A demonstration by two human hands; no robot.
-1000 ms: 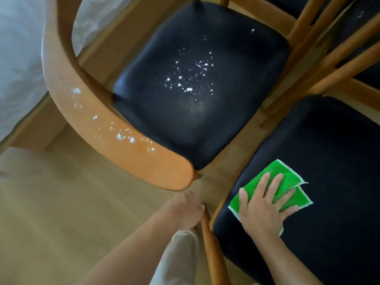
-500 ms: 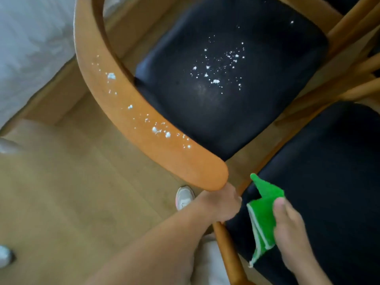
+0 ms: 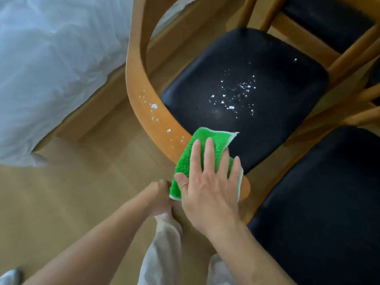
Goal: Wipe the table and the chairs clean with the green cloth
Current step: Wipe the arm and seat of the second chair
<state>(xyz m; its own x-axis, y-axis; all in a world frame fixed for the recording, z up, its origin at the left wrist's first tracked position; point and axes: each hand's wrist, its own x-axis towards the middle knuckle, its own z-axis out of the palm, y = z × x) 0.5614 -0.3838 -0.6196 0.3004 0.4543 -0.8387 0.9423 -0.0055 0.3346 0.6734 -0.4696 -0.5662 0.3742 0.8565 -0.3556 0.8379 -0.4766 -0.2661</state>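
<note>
Right hand (image 3: pixel 207 179) lies flat, fingers straight and spread, pressing the green cloth (image 3: pixel 197 153) onto the near end of the curved wooden backrest (image 3: pixel 144 112) of the chair; not gripping, just pushing down. Cloth is folded, white edging visible, draped over the rail's top surface, its far corner overhanging the near-left edge of the black seat (image 3: pixel 257 83). Left hand (image 3: pixel 159 194) is just below and left of the cloth, under the rail end; fingers look curled, but what they hold is hidden, so cannot tell its grip.

White crumbs (image 3: pixel 154 106) dot the backrest farther along from the cloth, toward the rail's left bend. More white specks (image 3: pixel 232 99) are scattered near the middle of the black seat, apart from the cloth.

Second chair seat (image 3: pixel 329 202), also black, sits at lower right, beside the first chair, wooden frame between them. A third chair (image 3: pixel 320 19) shows at top right, partly cut off.

White bedding (image 3: pixel 51 68) fills upper left. Wooden floor (image 3: pixel 72 202) below. Person's light trouser leg (image 3: pixel 162 249) shows at bottom centre; a shoe (image 3: pixel 9 276) at bottom-left corner.
</note>
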